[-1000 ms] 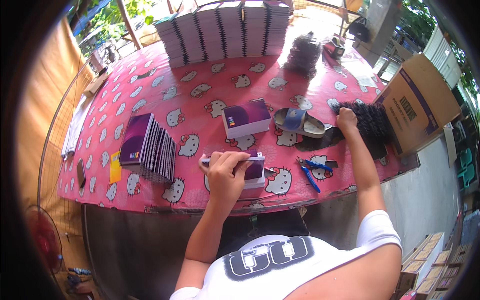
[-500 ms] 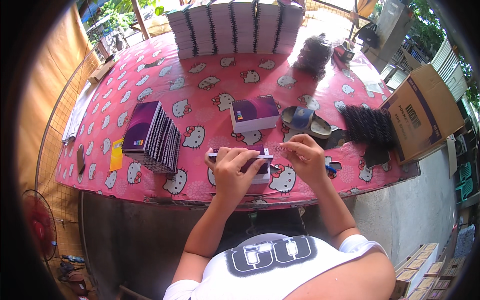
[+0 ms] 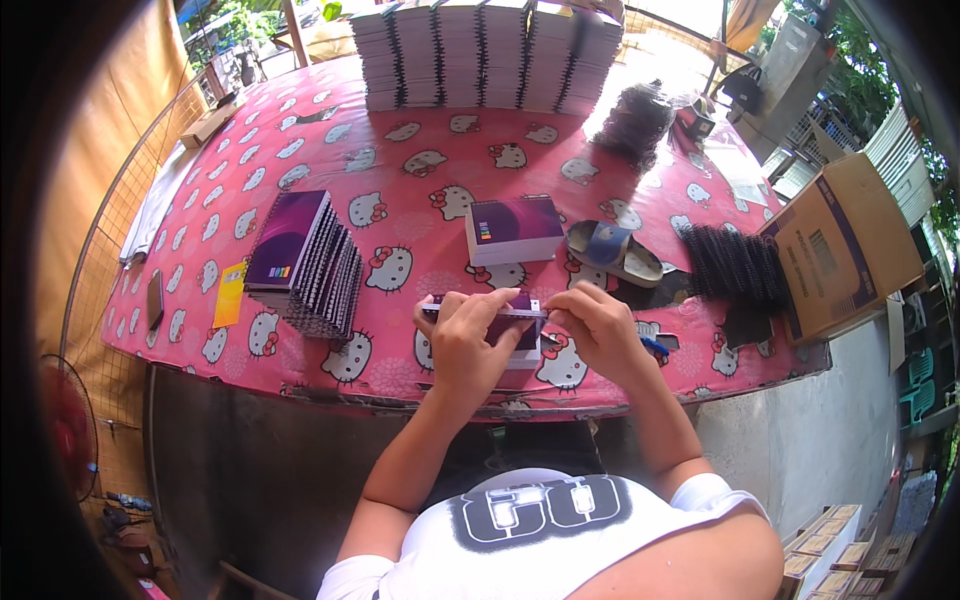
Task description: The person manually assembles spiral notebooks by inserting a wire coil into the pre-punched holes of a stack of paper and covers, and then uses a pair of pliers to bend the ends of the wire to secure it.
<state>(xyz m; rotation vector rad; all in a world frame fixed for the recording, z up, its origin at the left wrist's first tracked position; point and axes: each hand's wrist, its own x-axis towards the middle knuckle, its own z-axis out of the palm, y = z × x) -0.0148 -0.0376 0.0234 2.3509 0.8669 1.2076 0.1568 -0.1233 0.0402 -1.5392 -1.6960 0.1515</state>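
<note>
Left hand [image 3: 468, 335] is gripping the near-centre notebook [image 3: 500, 325], fingers curled over its far edge and pressing it down on the surface [image 3: 420, 165]. Right hand [image 3: 598, 325] is pinching at the right end of the notebook's far edge, thumb and fingertips pressed together on something thin; it looks like a dark binding coil, but it is too small to tell for sure. Notebook is lying flat at the near edge of the surface, right in front of the person, purple cover up.

Step, as a judgement: binding stage, right grip is feeding or seating the spine piece along the far edge while left grip is steadying. Next move is probably calling for keeping the left hand clamped and working the right pinch along the edge without letting the pages shift.

Outward: just right of the right hand, small blue-handled tool [image 3: 655, 347] is lying on the surface. Far of the hands, a short stack of purple-cover books [image 3: 514, 228] is sitting close by; beside it to the right, a sandal [image 3: 612, 252]. Further right, a bundle of black binding coils [image 3: 735, 265], then a cardboard box [image 3: 840, 245] off the right edge. Left, a fanned pile of spiral notebooks [image 3: 305, 262], with a yellow card [image 3: 230, 294] and a dark small object [image 3: 154, 298] beyond. Far edge: tall stacks of white book blocks [image 3: 485, 50], dark coil heap [image 3: 635, 122] to their right.

Nothing is blocking the hands; the tool by the right wrist is the nearest thing to get bumped.
</note>
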